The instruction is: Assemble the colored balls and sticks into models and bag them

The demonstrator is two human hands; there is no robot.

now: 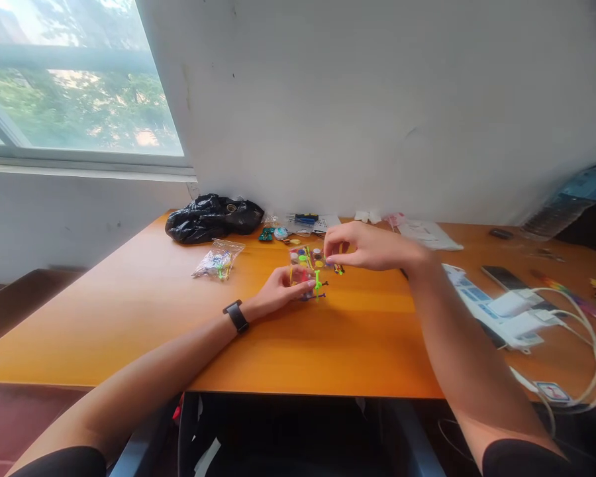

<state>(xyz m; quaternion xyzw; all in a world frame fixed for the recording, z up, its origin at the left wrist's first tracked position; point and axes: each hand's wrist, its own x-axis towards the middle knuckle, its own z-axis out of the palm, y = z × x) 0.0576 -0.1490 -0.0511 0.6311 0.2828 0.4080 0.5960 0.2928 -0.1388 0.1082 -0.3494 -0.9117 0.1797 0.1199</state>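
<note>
My left hand, a dark band on its wrist, is closed on a small frame of coloured plastic sticks. Bright green, purple and dark parts of it stick out past the thumb. To its right and slightly higher, my right hand is bent down in a pinch. Small plastic pieces in red, green and dark colours show at its fingertips; their exact shape is too small to tell. Just behind both hands lies a clear pack of round coloured pieces, partly hidden by my left hand.
A zip bag of small parts lies to the left, before a black plastic bag. Along the wall are blue-handled tools and a white packet. At right are a power strip with chargers, cables and a phone.
</note>
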